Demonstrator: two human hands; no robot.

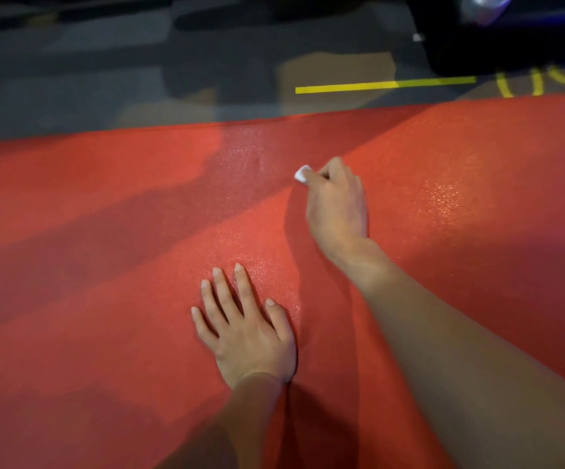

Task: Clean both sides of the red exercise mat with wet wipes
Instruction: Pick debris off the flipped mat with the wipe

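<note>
The left hand lies nearest, flat on the red mat with fingers straight and spread, palm pressed down and holding nothing. Farther out, the right hand has its fingers curled round a small white wipe, which pokes out at the fingertips and touches the mat near its far edge. The mat shines wet around the wipe. Past the edge is grey floor with a yellow line.
</note>
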